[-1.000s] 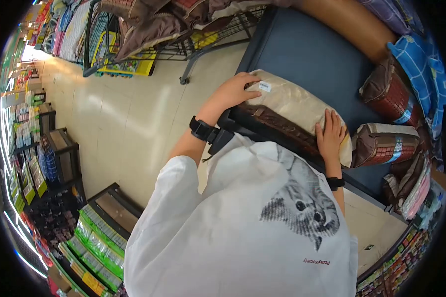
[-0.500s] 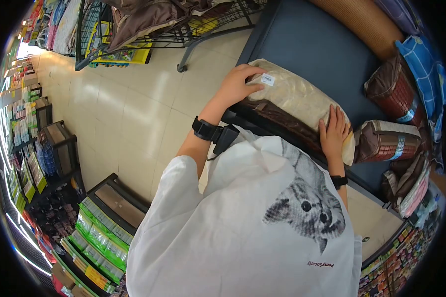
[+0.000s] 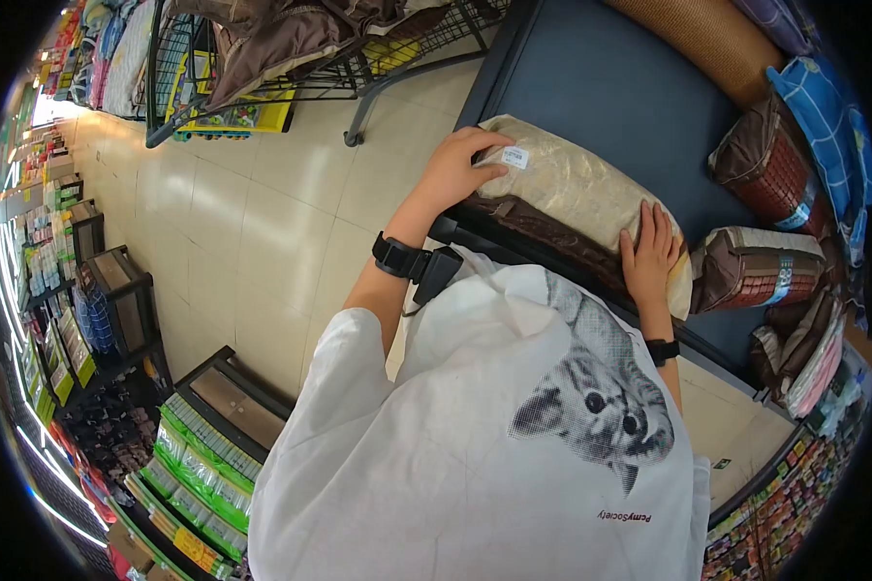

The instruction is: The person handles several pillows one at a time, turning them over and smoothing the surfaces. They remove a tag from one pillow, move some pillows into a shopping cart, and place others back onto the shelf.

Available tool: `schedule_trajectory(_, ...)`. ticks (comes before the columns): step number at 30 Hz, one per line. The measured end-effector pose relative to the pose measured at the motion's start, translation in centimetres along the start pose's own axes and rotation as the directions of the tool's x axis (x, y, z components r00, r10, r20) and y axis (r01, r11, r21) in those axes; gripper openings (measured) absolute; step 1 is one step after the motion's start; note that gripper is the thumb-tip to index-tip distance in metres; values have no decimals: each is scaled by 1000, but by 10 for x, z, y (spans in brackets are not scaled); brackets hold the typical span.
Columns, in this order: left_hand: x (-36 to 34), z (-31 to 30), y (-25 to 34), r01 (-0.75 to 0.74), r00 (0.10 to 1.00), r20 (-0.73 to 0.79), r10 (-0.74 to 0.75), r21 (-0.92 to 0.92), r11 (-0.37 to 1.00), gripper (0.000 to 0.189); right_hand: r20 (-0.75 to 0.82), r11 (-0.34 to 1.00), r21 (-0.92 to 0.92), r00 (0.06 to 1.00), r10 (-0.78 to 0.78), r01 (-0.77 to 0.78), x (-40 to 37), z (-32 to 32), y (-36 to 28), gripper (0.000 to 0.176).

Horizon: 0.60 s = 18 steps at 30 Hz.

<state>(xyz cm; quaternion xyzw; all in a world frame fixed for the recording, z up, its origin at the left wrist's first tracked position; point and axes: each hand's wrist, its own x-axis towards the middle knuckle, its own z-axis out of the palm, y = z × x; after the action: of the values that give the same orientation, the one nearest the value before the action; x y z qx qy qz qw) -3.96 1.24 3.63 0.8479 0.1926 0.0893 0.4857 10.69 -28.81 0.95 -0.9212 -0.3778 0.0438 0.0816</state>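
Note:
A long, plump pack of bedding (image 3: 576, 179), beige on top and dark brown along the side nearest me, lies along the near edge of a dark grey table. It seems to be in clear plastic and bears a small white label near its left end. My left hand (image 3: 460, 169) grips that left end, its fingers bent over the corner and its thumb apart beside the label. Toward the right end, my right hand (image 3: 653, 250) rests on top with fingers stretched out over the beige face. The underside of the pack is hidden.
The dark grey table (image 3: 601, 82) carries brown-and-red packs (image 3: 761, 271), a blue checked pack (image 3: 828, 126) and a rolled woven mat (image 3: 712, 44) to the right. Beyond the tiled floor stands a wire shopping cart (image 3: 358, 77) with brown bedding. Shelves (image 3: 203, 455) line the lower left.
Both hands stay on the pack in nearly the same places. The view has shifted slightly.

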Motion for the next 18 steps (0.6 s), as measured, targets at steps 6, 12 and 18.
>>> schedule_trajectory(6,-1,1,-1,-14,1000,-26,13,-18,1000,32,4,1000,6,1000,6,-6,0,-1,-1,56)
schedule_trajectory(12,1,-2,-8,-126,992,-1,126,-11,992,36,75,999,-27,996,45,-43,-1,-5,-6,56)
schedule_trajectory(18,0,-10,7,-67,997,34,66,13,998,40,136,974,170,982,127,-150,5,-17,-11,52)
